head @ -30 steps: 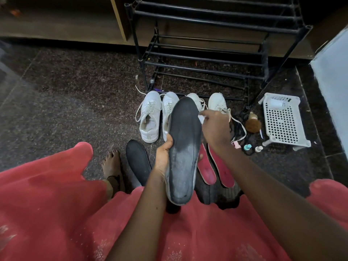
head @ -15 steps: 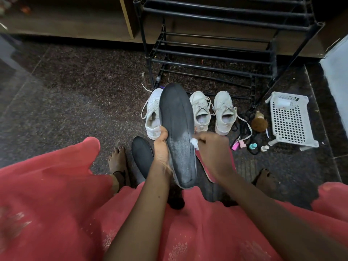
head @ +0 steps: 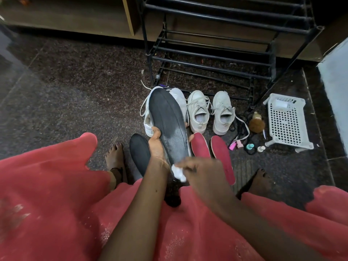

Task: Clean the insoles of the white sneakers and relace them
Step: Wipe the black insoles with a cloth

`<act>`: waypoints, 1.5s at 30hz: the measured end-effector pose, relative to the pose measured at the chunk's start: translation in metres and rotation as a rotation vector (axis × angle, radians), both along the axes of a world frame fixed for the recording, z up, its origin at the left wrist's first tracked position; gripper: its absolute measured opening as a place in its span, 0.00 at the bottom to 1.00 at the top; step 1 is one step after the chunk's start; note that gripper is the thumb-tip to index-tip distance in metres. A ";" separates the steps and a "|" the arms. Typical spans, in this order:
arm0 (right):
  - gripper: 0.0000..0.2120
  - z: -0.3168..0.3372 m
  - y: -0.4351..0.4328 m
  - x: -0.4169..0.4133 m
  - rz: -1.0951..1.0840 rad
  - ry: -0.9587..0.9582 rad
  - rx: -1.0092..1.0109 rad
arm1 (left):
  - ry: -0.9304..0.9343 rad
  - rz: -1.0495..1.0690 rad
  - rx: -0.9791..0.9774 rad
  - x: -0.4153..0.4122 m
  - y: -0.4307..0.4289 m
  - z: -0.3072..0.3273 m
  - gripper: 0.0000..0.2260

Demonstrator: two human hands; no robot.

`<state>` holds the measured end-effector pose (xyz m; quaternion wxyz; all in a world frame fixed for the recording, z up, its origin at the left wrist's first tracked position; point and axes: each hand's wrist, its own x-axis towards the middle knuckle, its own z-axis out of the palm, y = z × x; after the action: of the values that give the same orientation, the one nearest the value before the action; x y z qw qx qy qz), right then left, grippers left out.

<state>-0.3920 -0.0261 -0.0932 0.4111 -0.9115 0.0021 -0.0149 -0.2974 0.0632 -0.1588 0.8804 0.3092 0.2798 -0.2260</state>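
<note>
Gripping black insole [head: 167, 125] by its edges in left hand [head: 157, 146], pinching white wipe [head: 178, 172] at its heel with blurred right hand [head: 203, 172]. Hiding part of white sneakers [head: 198, 112] behind; red insoles [head: 201, 146], small bottles [head: 250, 146], white basket [head: 286, 121] rightward.

dark speckled floor [head: 75, 91] bears white sneakers [head: 199, 110], red insoles [head: 201, 146], basket [head: 286, 121], shoe rack [head: 273, 59].

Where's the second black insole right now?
The second black insole lies on the floor in the head view, just left of the held insole, partly behind the left hand, near a bare foot.
</note>
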 end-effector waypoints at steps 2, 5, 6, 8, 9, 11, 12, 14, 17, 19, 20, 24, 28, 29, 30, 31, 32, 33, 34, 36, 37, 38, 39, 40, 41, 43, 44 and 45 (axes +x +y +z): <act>0.12 0.003 0.002 0.024 -0.078 0.000 0.020 | 0.003 -0.011 0.113 0.000 -0.004 0.002 0.25; 0.12 -0.005 0.014 0.043 -0.024 -0.108 -0.062 | 0.061 -0.024 0.125 0.001 -0.003 -0.001 0.24; 0.12 -0.011 0.017 0.040 0.062 -0.137 -0.097 | 0.083 -0.042 0.112 0.000 -0.002 -0.005 0.26; 0.12 -0.024 0.016 0.020 0.241 -0.221 -0.197 | 0.072 -0.086 0.101 -0.001 0.003 -0.012 0.29; 0.12 -0.028 0.010 0.009 0.328 -0.252 -0.256 | 0.063 -0.080 0.126 -0.001 0.005 -0.013 0.29; 0.14 -0.038 -0.009 -0.008 0.453 -0.333 -0.350 | 0.064 -0.047 0.059 -0.001 0.004 -0.011 0.30; 0.14 -0.044 -0.019 -0.013 0.478 -0.361 -0.362 | 0.064 -0.028 0.028 0.001 0.002 -0.011 0.31; 0.12 -0.054 -0.037 -0.012 0.462 -0.387 -0.305 | 0.075 0.005 0.009 0.004 -0.003 -0.012 0.30; 0.15 -0.067 -0.057 0.009 0.345 -0.366 -0.156 | 0.099 0.032 0.038 0.008 -0.005 -0.012 0.27; 0.15 -0.069 -0.061 0.026 0.087 -0.140 0.039 | 0.146 0.051 0.118 0.017 -0.005 -0.016 0.25; 0.14 -0.069 -0.061 0.036 -0.065 0.046 0.171 | 0.163 0.063 0.177 0.023 -0.006 -0.019 0.26; 0.14 -0.104 -0.059 0.062 -0.318 0.625 0.713 | 0.196 0.052 0.387 0.037 -0.008 -0.058 0.24; 0.18 -0.163 -0.064 0.063 -0.389 0.924 0.816 | 0.182 -0.034 0.654 0.034 -0.005 -0.115 0.15; 0.18 -0.178 -0.063 0.061 -0.384 0.970 0.804 | 0.218 -0.041 0.738 0.031 -0.005 -0.131 0.14; 0.18 -0.190 -0.062 0.059 -0.375 1.012 0.782 | 0.258 -0.048 0.819 0.027 -0.005 -0.144 0.14; 0.18 -0.202 -0.060 0.056 -0.366 1.044 0.752 | 0.294 -0.056 0.899 0.023 -0.006 -0.158 0.14; 0.17 -0.212 -0.058 0.054 -0.357 1.064 0.712 | 0.332 -0.073 0.971 0.018 -0.007 -0.166 0.15; 0.16 -0.221 -0.055 0.052 -0.353 1.078 0.668 | 0.376 -0.091 1.034 0.013 -0.009 -0.173 0.16; 0.16 -0.230 -0.054 0.050 -0.349 1.091 0.622 | 0.424 -0.101 1.075 0.008 -0.010 -0.181 0.17; 0.14 -0.249 -0.053 0.046 -0.345 1.112 0.555 | 0.488 -0.082 1.105 0.000 -0.010 -0.197 0.18; 0.14 -0.258 -0.053 0.044 -0.349 1.116 0.529 | 0.503 -0.069 1.106 -0.003 -0.011 -0.205 0.18; 0.14 -0.266 -0.053 0.042 -0.361 1.110 0.504 | 0.500 -0.064 1.111 -0.005 -0.011 -0.213 0.18; 0.13 -0.273 -0.053 0.041 -0.377 1.087 0.471 | 0.485 -0.069 1.114 -0.005 -0.012 -0.220 0.16; 0.13 -0.278 -0.052 0.041 -0.396 1.049 0.429 | 0.460 -0.074 1.113 -0.005 -0.012 -0.228 0.14; 0.12 -0.282 -0.052 0.040 -0.417 1.005 0.385 | 0.431 -0.079 1.115 -0.005 -0.012 -0.236 0.11; 0.09 -0.287 -0.048 0.037 -0.456 0.920 0.338 | 0.390 -0.099 1.137 -0.005 -0.011 -0.247 0.12; 0.08 -0.291 -0.046 0.034 -0.475 0.885 0.326 | 0.366 -0.128 1.164 -0.007 -0.010 -0.250 0.13; 0.08 -0.295 -0.043 0.030 -0.489 0.850 0.317 | 0.346 -0.162 1.193 -0.008 -0.009 -0.252 0.13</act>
<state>-0.3620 -0.0694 -0.3885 0.4914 -0.7364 0.3844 0.2617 -0.3056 0.0542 -0.4106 0.4781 0.7267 0.4719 -0.1438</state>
